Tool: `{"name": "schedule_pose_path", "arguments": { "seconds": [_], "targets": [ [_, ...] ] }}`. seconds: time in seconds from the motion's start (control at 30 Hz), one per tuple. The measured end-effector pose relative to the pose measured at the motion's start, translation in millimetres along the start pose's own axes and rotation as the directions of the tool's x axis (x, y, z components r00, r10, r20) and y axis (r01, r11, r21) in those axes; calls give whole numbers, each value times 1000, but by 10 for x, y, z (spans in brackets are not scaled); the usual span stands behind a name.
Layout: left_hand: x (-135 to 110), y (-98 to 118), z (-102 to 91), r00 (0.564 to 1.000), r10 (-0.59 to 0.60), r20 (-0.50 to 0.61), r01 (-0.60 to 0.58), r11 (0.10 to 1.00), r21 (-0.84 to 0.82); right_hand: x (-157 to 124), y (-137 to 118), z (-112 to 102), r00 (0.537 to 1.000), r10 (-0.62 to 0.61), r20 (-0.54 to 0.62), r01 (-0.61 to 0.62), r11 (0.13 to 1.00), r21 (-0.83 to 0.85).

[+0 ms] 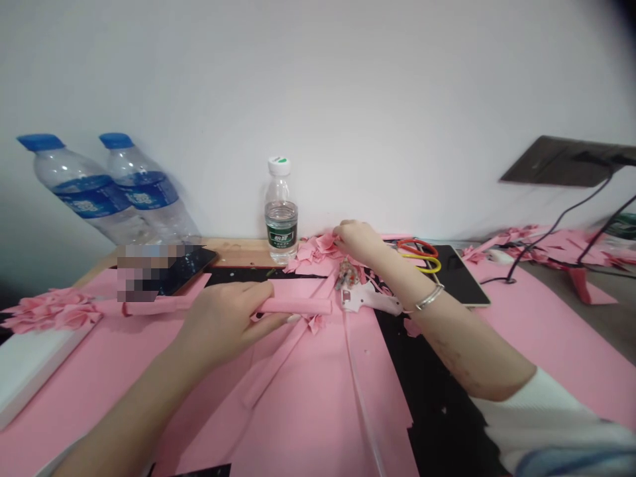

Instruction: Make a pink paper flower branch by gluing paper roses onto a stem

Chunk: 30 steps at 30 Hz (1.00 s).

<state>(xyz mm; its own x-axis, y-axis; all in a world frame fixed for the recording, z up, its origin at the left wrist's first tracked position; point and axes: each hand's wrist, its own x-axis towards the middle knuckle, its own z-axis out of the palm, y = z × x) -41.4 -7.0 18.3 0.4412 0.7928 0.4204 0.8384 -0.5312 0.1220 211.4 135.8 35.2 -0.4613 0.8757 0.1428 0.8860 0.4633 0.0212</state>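
My left hand [231, 311] is closed around a rolled pink paper tube [298, 305], which lies level across the view. At the tube's left end is a ruffled pink paper flower [54, 310], resting over a white block. My right hand [358, 238] reaches to the back by the wall, its fingers pinched at a heap of cut pink paper pieces [318, 250]; the fingertips are partly hidden. Below that wrist lies a white glue gun [372, 299]. Another pink paper tube [275, 364] slants beneath the one in my left hand.
A small water bottle [281, 212] stands against the wall; two large bottles [144, 189] lean at left. A dark phone [191, 268], red-and-yellow-handled scissors [422, 257] and a black tablet [460, 275] lie at the back. Cords hang from a wall socket [561, 162]. Pink sheets [318, 411] cover the table.
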Motion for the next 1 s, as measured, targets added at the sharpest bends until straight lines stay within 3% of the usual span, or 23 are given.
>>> {"name": "schedule_pose_path", "arguments": {
  "seconds": [0.17,0.33,0.37,0.4,0.43,0.5,0.6,0.7,1.0],
  "targets": [
    [8,1,2,1000,-2,-14,2,1000,13,-9,-24,34,997,19,-70,-15,998,61],
    [-3,-13,10,1000,-1,-29,1,1000,25,-503,-103,-220,937,196,-290,-123,960,252],
    [-4,-14,11,999,3,-32,-2,1000,31,-639,-131,-258,891,284,-355,-80,866,494],
    [-5,-14,12,999,7,-33,-5,999,35,-775,-162,-284,862,357,-360,-3,714,701],
    [-5,-14,13,999,10,-35,-9,999,38,-907,-196,-295,864,401,-305,41,547,836],
    [-5,-14,17,999,11,-36,-10,999,39,-1135,-261,-275,891,418,-178,66,268,961],
    [-5,-15,27,999,5,-44,-4,999,35,-1353,-340,-163,938,344,-29,29,4,1000],
    [-8,-16,35,999,3,-49,-1,999,43,-1434,-387,-28,946,321,42,-12,-94,995],
    [-11,-15,25,997,32,-66,-27,996,80,-1485,-475,93,966,254,55,-24,-123,992]
  ]
}}
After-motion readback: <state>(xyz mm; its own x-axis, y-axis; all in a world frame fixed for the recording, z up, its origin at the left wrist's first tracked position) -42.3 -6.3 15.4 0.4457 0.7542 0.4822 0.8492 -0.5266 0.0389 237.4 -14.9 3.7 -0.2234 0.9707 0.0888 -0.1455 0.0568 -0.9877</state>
